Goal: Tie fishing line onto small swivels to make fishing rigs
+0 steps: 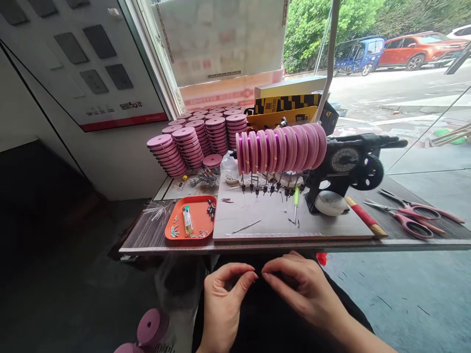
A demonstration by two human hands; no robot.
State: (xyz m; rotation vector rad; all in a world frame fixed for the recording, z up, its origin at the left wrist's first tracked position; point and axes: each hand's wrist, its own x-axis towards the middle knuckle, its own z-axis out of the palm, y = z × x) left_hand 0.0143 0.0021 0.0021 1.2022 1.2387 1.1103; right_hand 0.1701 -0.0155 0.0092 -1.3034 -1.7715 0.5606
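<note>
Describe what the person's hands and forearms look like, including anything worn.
Both the left hand and the right hand are bare: no gloves, rings or wristbands show. The right forearm is uncovered to the picture's edge, with no sleeve. The fingers are slim, and the nails look unpainted.

Cannot tell what, if anything, sits between the fingertips of the left hand point(224, 299) and the right hand point(301, 289): too small, lost against the dark lap. Cut off by the bottom edge: the left wrist, the right forearm, and a pink spool point(152, 326) at the lower left, with a second one barely showing beside it. Cut off by the right edge: the tabletop point(147, 235). Too small to name: the tiny bits in the orange tray point(198, 215). Half hidden behind the front ones: the rear stacks of spools point(217, 115). Partly hidden behind the row of spools point(281, 147): a yellow box point(283, 116). Unreadable: the dial point(345, 159) on the black machine point(368, 142).
</note>
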